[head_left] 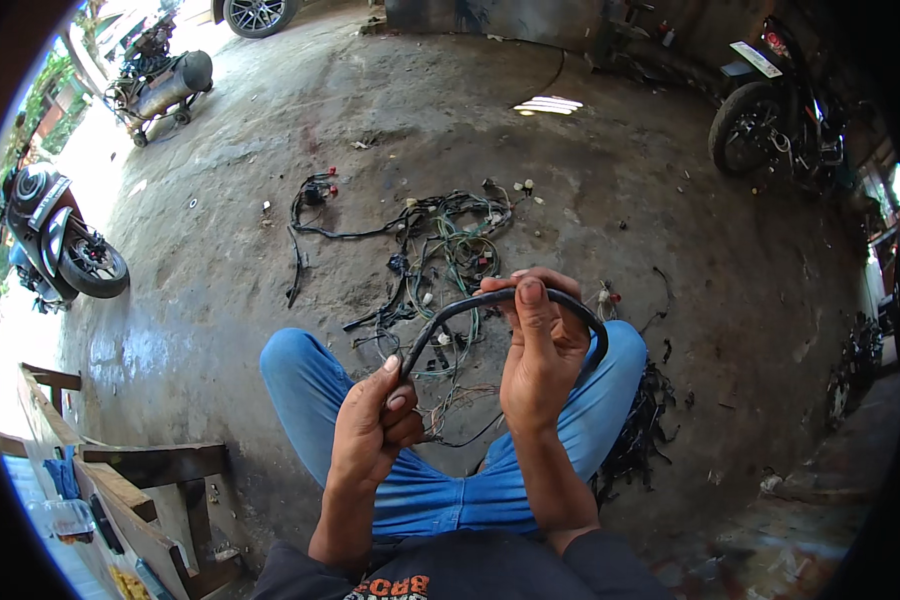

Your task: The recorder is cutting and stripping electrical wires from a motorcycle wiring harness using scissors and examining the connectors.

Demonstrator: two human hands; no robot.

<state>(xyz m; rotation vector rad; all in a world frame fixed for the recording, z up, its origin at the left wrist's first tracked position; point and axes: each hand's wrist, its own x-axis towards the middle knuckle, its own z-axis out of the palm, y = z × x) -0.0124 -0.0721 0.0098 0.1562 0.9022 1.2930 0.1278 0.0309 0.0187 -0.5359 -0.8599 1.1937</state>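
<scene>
My left hand (375, 420) grips the lower end of a black sheathed cable (460, 308), with the thumb pressed along it. My right hand (542, 345) holds the same cable higher up, where it arcs over and curves down behind the hand to the right. Both hands are raised above my knees in blue trousers (300, 375). Beyond them on the concrete floor lies a tangled wiring harness (440, 245) of black, green and white wires with small connectors.
A black bundle of wires (640, 430) lies by my right leg. A wooden bench (140, 480) stands at the lower left. Parked scooters (55, 240) and a motorcycle (770, 110) line the edges. An air compressor tank (165, 85) is at the far left.
</scene>
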